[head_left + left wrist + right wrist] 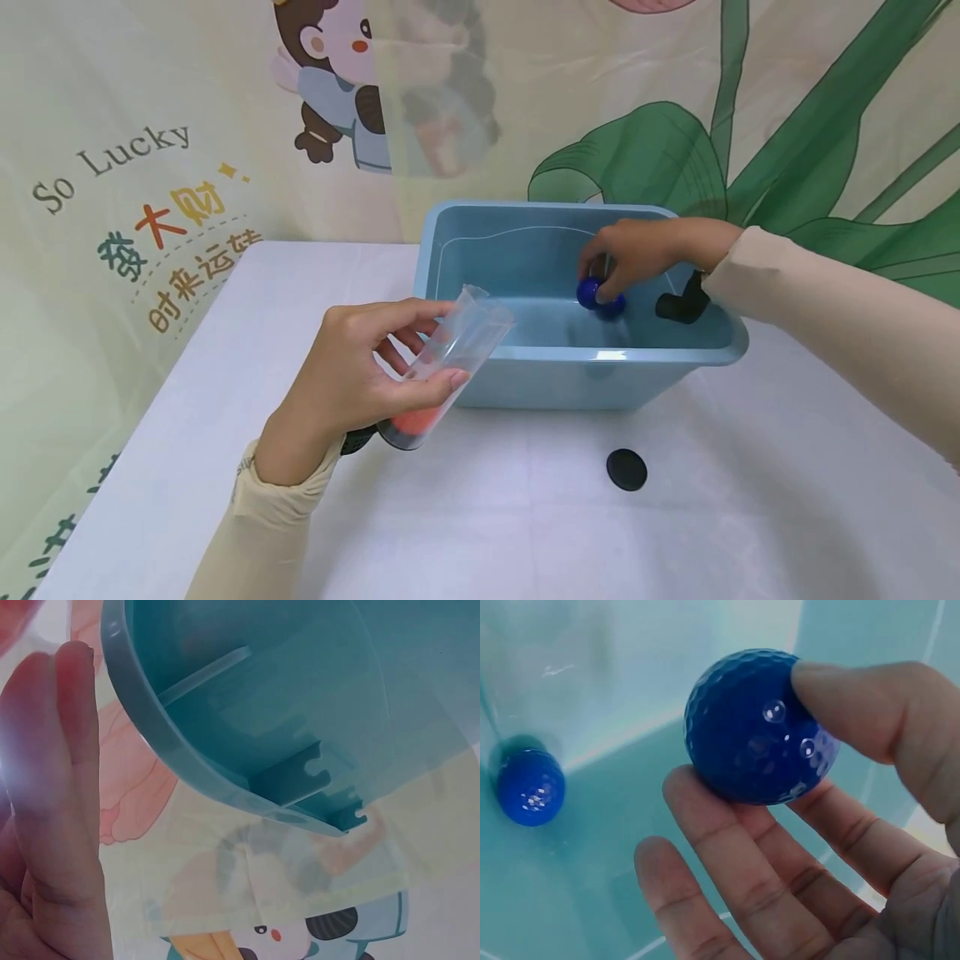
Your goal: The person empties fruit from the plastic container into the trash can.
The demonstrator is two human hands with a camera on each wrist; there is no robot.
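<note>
Slantwise, holding a clear tube in the left hand, aiming its long axis from near left to an open mouth at far right, by the near side of a blue tub; pinching 1 blue ball in the right hand, inside the tub; over a white table, before a printed cloth

A ball lies in the tub, behind the disc on the table.
</note>
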